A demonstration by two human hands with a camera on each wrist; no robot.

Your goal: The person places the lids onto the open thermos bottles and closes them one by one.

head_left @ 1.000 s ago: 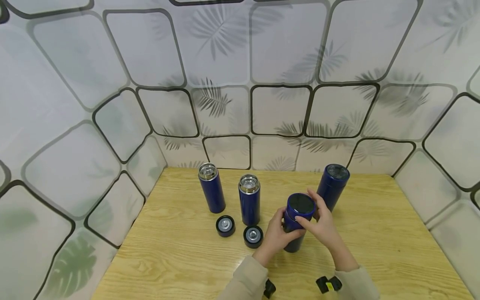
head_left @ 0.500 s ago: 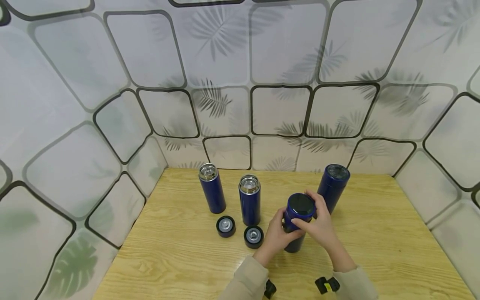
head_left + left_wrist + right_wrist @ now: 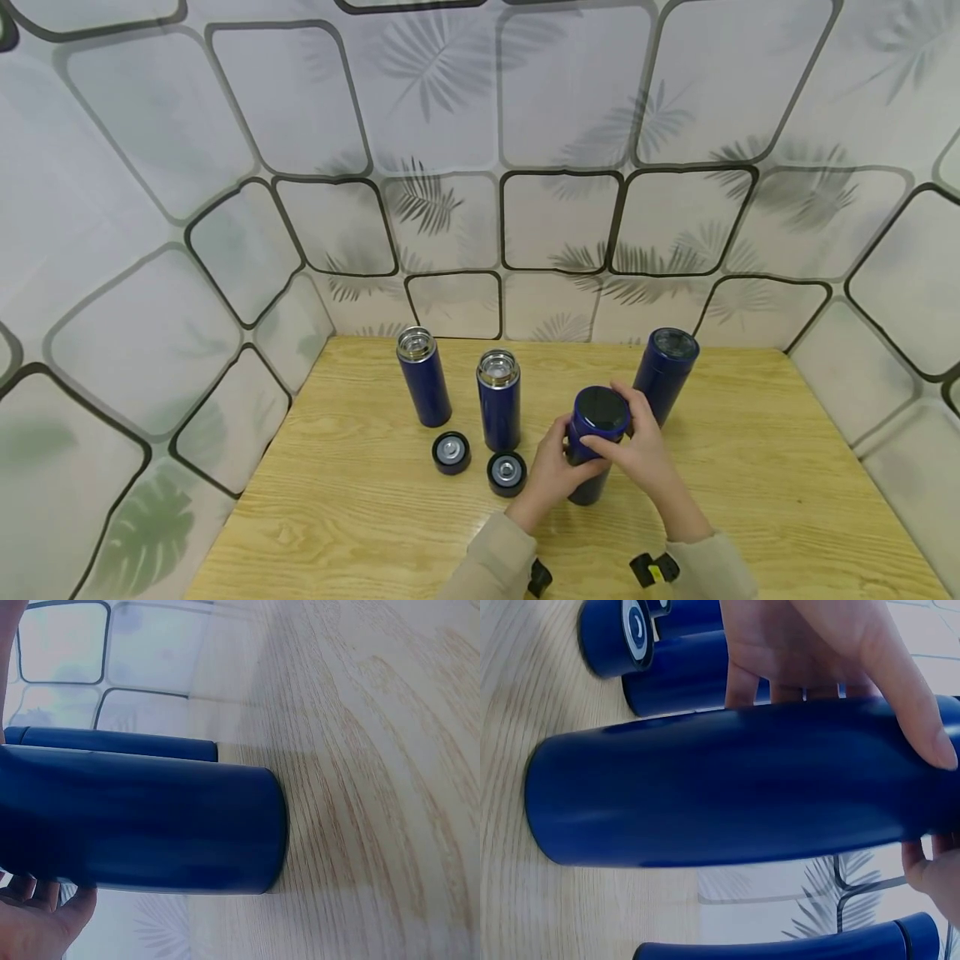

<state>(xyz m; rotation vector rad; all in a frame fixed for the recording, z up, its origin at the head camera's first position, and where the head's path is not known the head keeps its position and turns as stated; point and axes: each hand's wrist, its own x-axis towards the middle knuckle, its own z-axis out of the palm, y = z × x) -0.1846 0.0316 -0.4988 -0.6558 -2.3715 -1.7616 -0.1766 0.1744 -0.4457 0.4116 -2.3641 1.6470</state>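
Observation:
My left hand (image 3: 553, 475) wraps the upper body of a dark blue thermos flask (image 3: 587, 490), just below its lid. The thumb and fingers of my right hand (image 3: 647, 454) grip the flask's black-topped lid (image 3: 602, 408), which sits on the neck. The flask stands upright, its base at the tabletop in the left wrist view, where the blue body (image 3: 150, 821) fills the middle. In the right wrist view, fingers lie on both sides of the same body (image 3: 720, 787). Behind my right hand stands another lidded thermos flask (image 3: 666, 375), partly hidden by the fingers.
Left of my hands stand two blue thermos flasks, one farther back (image 3: 425, 383) and one nearer (image 3: 500, 404), both without lids and showing steel rims. Two removed lids (image 3: 451, 452) lie underside up before them, the nearer lid (image 3: 507, 473) close to my left hand. Patterned curtains surround the wooden table (image 3: 337, 500).
My right hand has turned slightly about the lid, its thumb shifting a little to the left. The left hand, flasks and loose lids stay where they were.

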